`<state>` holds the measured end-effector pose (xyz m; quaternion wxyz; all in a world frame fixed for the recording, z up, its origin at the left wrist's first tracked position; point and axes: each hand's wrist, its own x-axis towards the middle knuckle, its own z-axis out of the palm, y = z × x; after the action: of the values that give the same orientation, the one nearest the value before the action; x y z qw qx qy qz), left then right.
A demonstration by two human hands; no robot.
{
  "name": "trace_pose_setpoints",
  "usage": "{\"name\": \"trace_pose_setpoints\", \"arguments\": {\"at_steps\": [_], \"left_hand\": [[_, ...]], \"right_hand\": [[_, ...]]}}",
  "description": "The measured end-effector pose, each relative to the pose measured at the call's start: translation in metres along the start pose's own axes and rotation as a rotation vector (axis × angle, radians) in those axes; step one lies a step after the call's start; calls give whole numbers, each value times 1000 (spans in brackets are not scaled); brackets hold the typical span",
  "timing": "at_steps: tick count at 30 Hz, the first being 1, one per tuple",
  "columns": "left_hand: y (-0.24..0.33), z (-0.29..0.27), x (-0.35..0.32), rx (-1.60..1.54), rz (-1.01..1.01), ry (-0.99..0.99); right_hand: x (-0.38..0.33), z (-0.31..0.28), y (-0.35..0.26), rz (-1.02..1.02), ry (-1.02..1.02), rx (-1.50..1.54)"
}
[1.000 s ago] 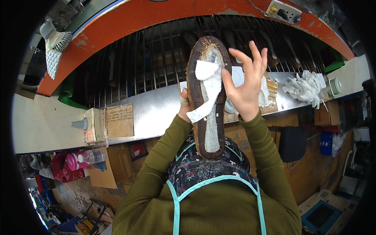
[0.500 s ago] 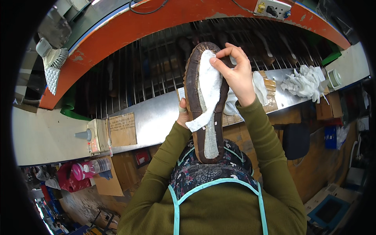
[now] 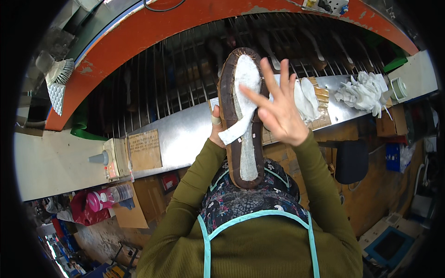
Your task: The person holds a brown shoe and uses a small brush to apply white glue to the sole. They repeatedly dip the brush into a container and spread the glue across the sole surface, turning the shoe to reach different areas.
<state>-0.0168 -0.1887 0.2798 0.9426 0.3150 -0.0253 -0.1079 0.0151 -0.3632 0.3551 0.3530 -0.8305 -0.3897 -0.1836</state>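
Note:
A brown leather shoe point(image 3: 226, 99) is held bottom up in front of my body, toe pointing away and heel near my apron. On its underside lies a white felt insole piece point(image 3: 247, 72). It covers the forepart, while its narrow tail bends off to the left past the shoe's edge. My left hand point(image 3: 216, 130) grips the shoe from the left, thumb showing and the other fingers hidden beneath. Over the right side of the shoe is my right hand point(image 3: 283, 109), fingers spread, with the index fingertip at the felt; whether it presses I cannot tell.
More white felt pieces point(image 3: 306, 102) lie on cardboard right of the shoe, beside a crumpled white pile point(image 3: 361, 94). A metal ledge point(image 3: 183, 139) runs along a rack of bars holding dark shoes, under an orange beam point(image 3: 185, 28). At left stand a grey cone point(image 3: 98, 158) and cardboard point(image 3: 144, 150).
My right hand has let go of the felt's upper edge, spread its fingers and moved down. The felt's forepart now lies flatter on the shoe.

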Motion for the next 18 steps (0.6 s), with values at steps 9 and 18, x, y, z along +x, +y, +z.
{"name": "trace_pose_setpoints", "arguments": {"at_steps": [9,18], "left_hand": [[-3,-8,4,17,-58,22],[-13,-7,5,-24,-55,-60]], "right_hand": [[-14,1,-14,-81,68,195],[-20,0,-19,-1,31,228]]}}
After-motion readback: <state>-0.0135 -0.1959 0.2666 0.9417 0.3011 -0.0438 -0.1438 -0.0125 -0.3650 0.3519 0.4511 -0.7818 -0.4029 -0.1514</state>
